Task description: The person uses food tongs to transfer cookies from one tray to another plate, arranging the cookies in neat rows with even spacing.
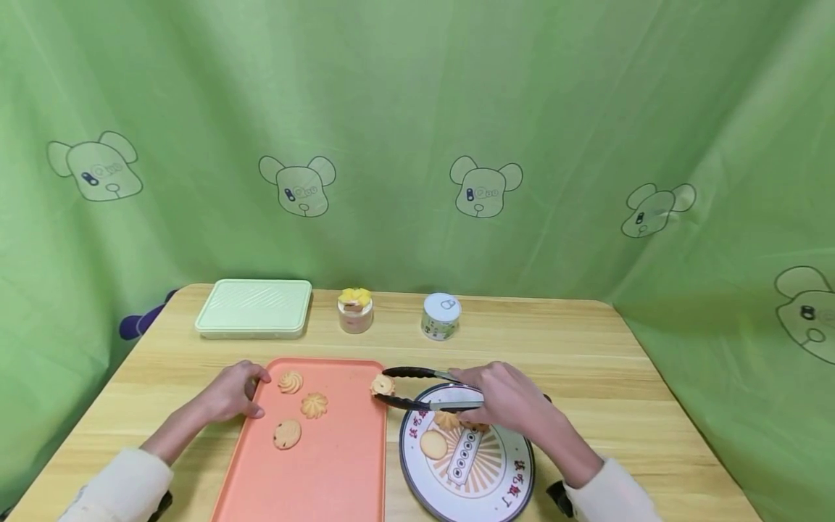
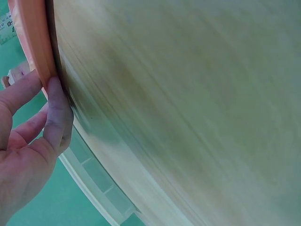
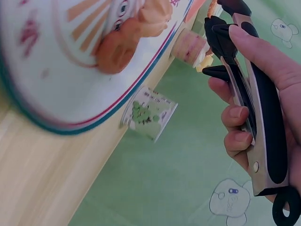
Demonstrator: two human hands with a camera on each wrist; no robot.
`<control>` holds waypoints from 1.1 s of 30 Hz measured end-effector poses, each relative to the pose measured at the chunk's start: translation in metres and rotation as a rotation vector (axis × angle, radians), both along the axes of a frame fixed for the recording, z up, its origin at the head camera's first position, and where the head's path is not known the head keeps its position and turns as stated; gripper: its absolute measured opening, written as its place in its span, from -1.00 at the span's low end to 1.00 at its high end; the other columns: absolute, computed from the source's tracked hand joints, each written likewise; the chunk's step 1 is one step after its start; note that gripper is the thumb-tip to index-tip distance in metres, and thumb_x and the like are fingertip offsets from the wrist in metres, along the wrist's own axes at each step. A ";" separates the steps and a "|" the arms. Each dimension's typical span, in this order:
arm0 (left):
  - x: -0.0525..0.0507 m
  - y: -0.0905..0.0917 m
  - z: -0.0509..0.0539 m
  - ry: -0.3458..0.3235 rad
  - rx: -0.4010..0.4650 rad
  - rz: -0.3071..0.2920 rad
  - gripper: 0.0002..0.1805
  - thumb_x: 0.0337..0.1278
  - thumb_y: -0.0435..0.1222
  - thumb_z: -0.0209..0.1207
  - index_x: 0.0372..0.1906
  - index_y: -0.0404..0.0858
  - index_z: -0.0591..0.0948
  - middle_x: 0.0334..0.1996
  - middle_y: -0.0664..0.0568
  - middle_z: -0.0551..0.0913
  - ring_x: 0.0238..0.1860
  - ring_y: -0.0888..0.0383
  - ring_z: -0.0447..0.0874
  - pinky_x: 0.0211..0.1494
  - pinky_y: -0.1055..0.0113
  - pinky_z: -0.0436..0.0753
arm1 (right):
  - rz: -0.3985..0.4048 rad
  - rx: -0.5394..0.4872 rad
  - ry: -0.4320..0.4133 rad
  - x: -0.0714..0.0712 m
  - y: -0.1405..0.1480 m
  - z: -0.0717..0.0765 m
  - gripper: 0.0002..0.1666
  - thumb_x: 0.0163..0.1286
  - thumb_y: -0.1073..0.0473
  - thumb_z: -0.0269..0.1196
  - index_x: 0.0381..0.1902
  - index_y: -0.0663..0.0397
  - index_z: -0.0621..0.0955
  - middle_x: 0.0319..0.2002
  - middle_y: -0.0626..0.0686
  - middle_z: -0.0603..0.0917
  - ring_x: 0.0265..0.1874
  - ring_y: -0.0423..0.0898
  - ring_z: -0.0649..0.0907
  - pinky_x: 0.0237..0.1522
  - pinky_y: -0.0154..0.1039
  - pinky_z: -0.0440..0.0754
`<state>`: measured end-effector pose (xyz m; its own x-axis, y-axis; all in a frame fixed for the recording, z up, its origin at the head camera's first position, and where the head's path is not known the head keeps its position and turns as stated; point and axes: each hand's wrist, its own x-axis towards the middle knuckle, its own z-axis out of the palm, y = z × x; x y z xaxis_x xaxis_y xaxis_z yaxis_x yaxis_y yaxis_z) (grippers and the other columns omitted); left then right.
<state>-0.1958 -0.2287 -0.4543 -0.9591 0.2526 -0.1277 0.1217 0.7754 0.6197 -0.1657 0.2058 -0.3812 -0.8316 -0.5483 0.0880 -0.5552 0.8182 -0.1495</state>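
Right hand (image 1: 505,395) is wrapped round the tongs (image 1: 457,407). Tong tips hold a cookie (image 1: 383,386) at the tray's right rim, near the far corner; can't tell from the head view whether it touches the rim. Right wrist view has the full grip: thumb on one arm, fingers curled on the other, black loop (image 3: 286,207) at the tail end. Head view doesn't give the loop.

Left hand (image 1: 228,391) pinches the left rim of the tray (image 1: 326,478). Left wrist view confirms it: thumb and fingers on the rim, seen edge-on. The tray's three cookies (image 1: 287,434), two swirled and one round, show only in the head view.

Plate (image 1: 518,442) sits right of the tray, just beside it, under the right hand. Head view gives a plain round cookie (image 1: 433,444) on it, plus two more partly behind tongs and hand. Right wrist view has those two in the open, a brown one (image 3: 115,52) and a ridged one (image 3: 156,16), touching or nearly so.

Far edge of table (image 1: 587,362), left to right: green box (image 1: 254,308), pink jar (image 1: 355,319), can (image 1: 441,317). Head view has the can's lid; right wrist view, its printed side.

Green curtain (image 1: 391,87) behind.
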 end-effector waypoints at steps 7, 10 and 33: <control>-0.001 0.000 0.000 0.004 -0.009 -0.006 -0.47 -0.40 -0.49 0.47 -0.13 -0.45 0.55 -0.26 -0.15 0.50 -0.38 0.12 0.51 -0.38 0.36 0.53 | -0.007 0.003 0.043 0.020 0.026 0.005 -0.24 -0.09 -0.11 0.49 0.08 0.09 0.62 -0.08 0.11 0.72 -0.31 -0.07 0.74 -0.22 -0.19 0.68; -0.001 0.000 0.000 0.005 -0.009 -0.006 -0.47 -0.39 -0.49 0.47 -0.13 -0.45 0.55 -0.26 -0.15 0.50 -0.38 0.12 0.51 -0.38 0.36 0.53 | -0.045 0.012 0.035 0.028 0.037 0.008 -0.25 -0.10 -0.08 0.50 0.10 0.04 0.61 -0.06 0.08 0.72 -0.29 -0.08 0.74 -0.22 -0.18 0.68; -0.001 -0.001 -0.001 0.009 -0.014 -0.017 -0.46 -0.41 -0.48 0.47 -0.13 -0.45 0.54 -0.25 -0.16 0.50 -0.38 0.13 0.50 -0.38 0.34 0.52 | -0.109 0.009 -0.043 0.082 0.098 0.001 -0.30 -0.08 -0.04 0.49 0.08 0.02 0.63 -0.10 0.00 0.74 -0.18 -0.04 0.74 -0.22 -0.17 0.68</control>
